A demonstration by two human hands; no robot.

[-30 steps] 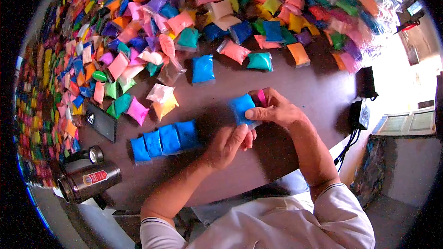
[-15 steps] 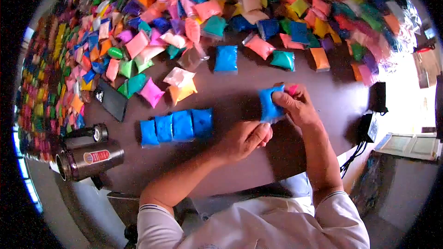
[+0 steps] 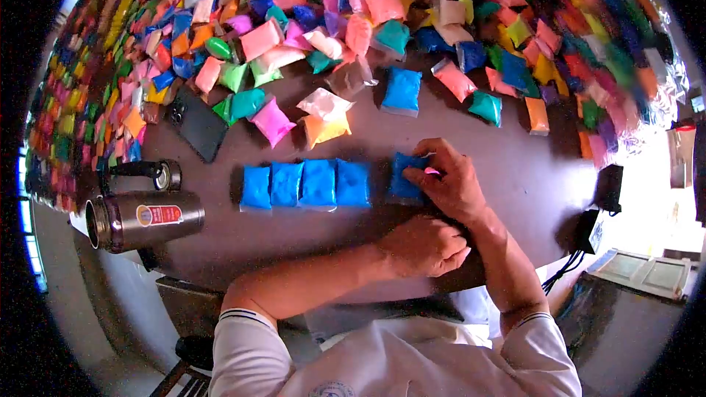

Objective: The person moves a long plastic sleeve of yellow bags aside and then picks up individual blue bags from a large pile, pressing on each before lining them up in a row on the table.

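My right hand (image 3: 452, 180) pinches a small clear packet of blue clay or dough (image 3: 406, 176) at its right side, low over the table. A bit of bright pink (image 3: 432, 171) shows between its fingers. My left hand (image 3: 426, 245) is curled into a loose fist just below the right wrist, its palm side hidden; I cannot tell what it holds. To the left, several similar blue packets (image 3: 318, 184) lie side by side in a neat row. Another blue packet (image 3: 401, 91) lies alone farther back.
A large heap of colourful packets (image 3: 294, 29) covers the back and left of the brown table (image 3: 507, 154). At left lie a black phone (image 3: 197, 126) and a metal thermos (image 3: 158, 219), with a black-handled lid (image 3: 163, 175). Black box-like objects (image 3: 588, 231) with cables stand at the right edge.
My right hand has lowered the blue packet leftward toward the row. My left hand has left the packet and moved down and right, below the right wrist. The camera view has shifted.
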